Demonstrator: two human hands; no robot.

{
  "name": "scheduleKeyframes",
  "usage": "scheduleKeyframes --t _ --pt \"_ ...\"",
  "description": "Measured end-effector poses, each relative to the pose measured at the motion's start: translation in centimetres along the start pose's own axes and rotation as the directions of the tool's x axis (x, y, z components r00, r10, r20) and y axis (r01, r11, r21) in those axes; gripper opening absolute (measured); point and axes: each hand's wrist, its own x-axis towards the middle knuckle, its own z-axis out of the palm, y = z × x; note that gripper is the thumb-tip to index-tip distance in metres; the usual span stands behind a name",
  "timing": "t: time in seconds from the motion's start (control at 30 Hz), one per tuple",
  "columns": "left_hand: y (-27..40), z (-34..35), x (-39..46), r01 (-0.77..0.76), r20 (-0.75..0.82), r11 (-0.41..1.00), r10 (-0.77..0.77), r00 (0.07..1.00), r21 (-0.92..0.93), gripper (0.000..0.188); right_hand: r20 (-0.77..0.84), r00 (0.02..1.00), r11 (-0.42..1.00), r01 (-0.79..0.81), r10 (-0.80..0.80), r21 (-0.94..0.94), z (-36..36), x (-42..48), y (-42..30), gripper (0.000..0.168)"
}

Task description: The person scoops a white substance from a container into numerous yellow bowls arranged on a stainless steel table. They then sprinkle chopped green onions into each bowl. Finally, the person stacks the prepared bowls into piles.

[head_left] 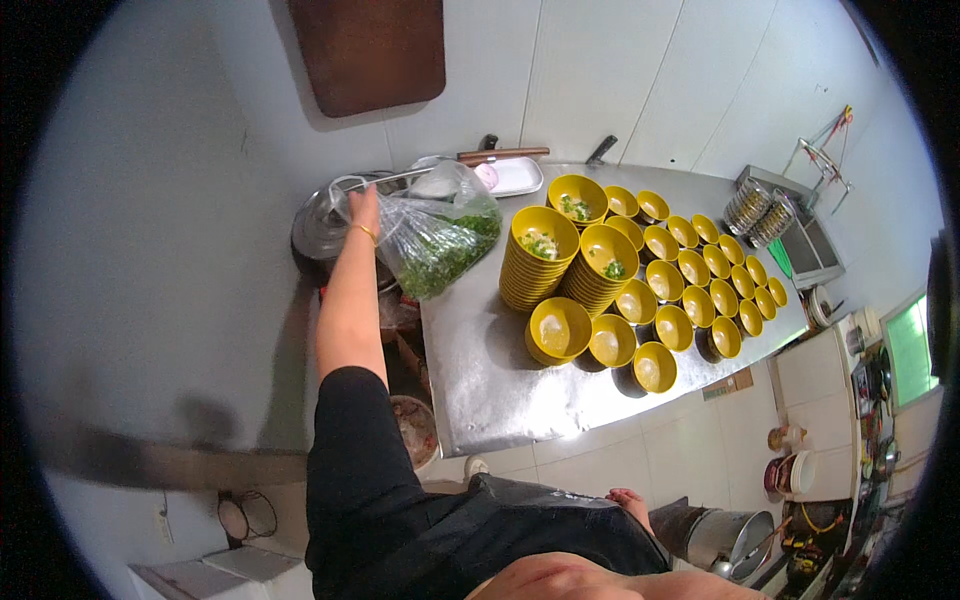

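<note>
My left hand point(363, 204) is closed around the gathered top of a clear plastic bag point(390, 225), which rests on the table's left end. Chopped green herbs point(442, 255) fill the bag's lower part. To its right rise tall stacks of yellow bowls point(536, 274); chopped greens and pale bits lie in the top bowls of three stacks point(541, 244). Several more yellow bowls point(664, 281) stand in rows towards the right, many with a little pale matter at the bottom. My right hand point(630, 501) hangs low beside my dark apron point(540, 502), its fingers too small to make out clearly.
The bowls stand on a stainless steel table point(480, 397). Along the wall are a white tray point(517, 176), a black-handled tool point(601, 150) and wire racks point(750, 214). Metal lidded pots point(311, 225) sit left, a bucket point(414, 431) below, a large stockpot point(739, 536) at lower right.
</note>
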Motion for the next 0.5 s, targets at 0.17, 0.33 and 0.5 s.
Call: scheduleKeyframes --t 0.17,0.33,0.5 --pt "4.3 3.2 -0.3 0.190 0.303 0.891 -0.062 0.951 -0.412 0.023 -0.073 0.996 0.998 -0.051 0.049 -0.026 2.3 -0.8 -1.2 0.014" --pt "15.1 1.9 -9.5 0.524 0.418 0.573 -0.318 0.851 -0.630 0.015 0.022 1.000 0.999 -0.003 0.004 -0.047 7.6 0.9 -6.0 0.017" --pt "20.3 -2.1 -22.4 0.615 0.640 0.609 -0.219 0.736 -0.500 0.034 0.158 0.977 0.909 0.193 -0.144 -0.370 15.5 1.6 -14.1 0.021"
